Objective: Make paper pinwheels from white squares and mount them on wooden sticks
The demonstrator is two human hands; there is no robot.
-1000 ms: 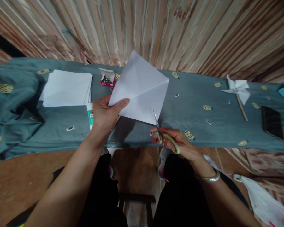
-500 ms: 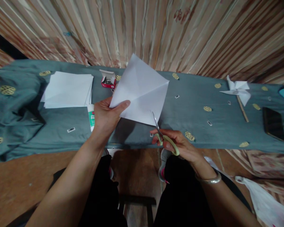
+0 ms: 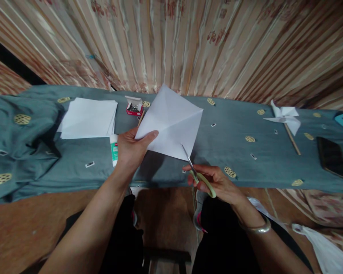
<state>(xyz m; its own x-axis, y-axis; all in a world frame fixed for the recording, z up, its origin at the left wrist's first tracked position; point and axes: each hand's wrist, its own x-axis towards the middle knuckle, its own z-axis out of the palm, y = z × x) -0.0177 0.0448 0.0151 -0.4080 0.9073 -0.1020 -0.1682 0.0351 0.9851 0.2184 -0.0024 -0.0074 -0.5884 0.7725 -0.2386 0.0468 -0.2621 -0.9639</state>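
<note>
My left hand pinches the near-left corner of a creased white paper square and holds it up above the table. In my right hand are green-handled scissors, fingers through the loops. The blades point up and touch the paper's lower corner. A glue stick lies on the cloth just left of my left hand. Both forearms reach in from the bottom of the view.
The long table wears a teal cloth. On it: a stack of white sheets at left, a small red box of pins, a paper pinwheel on a stick, a dark phone. A white plastic bag lies on the floor at right.
The view has tilted, so everything sits lower in the frame. The paper and scissors keep the same pose relative to each other; the blades stay at the paper's lower corner.
</note>
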